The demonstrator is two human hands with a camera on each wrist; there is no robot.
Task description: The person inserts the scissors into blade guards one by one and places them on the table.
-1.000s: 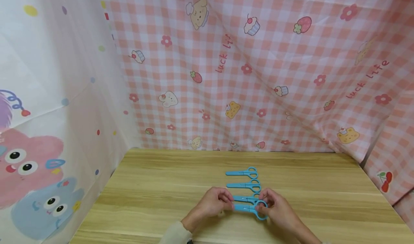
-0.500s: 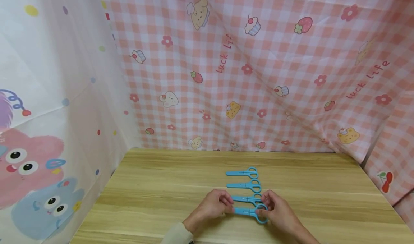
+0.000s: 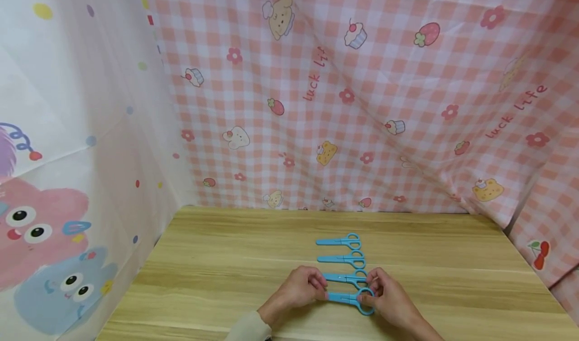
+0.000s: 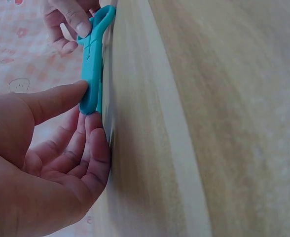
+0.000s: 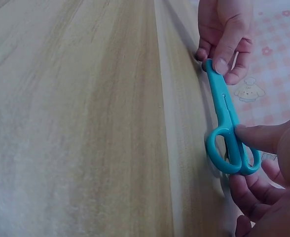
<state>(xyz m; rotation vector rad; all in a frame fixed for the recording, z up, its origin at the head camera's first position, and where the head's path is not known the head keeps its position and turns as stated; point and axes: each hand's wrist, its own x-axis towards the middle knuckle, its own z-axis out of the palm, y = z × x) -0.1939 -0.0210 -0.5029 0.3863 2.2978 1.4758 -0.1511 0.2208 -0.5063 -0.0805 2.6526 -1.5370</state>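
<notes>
The nearest pair of blue scissors lies crosswise between my hands, blades to the left and finger loops to the right. My left hand pinches the blunt blade tip, thumb on top and fingertips under the end, as the left wrist view shows of these scissors. At the other end my right hand pinches the handle. In the right wrist view its thumb presses near the base of the loops of the scissors, with fingers below. Just beyond lies another pair of blue scissors, its ends close to my fingers.
Two more pairs of blue scissors, a middle one and a far one, lie in the same column, pointing left. All are on a wood-grain table. A pink checked cloth hangs behind, a white printed cloth at left.
The nearest scissors have come toward me with both hands, so the gap to the pair behind has widened. The other scissors lie where they were.
</notes>
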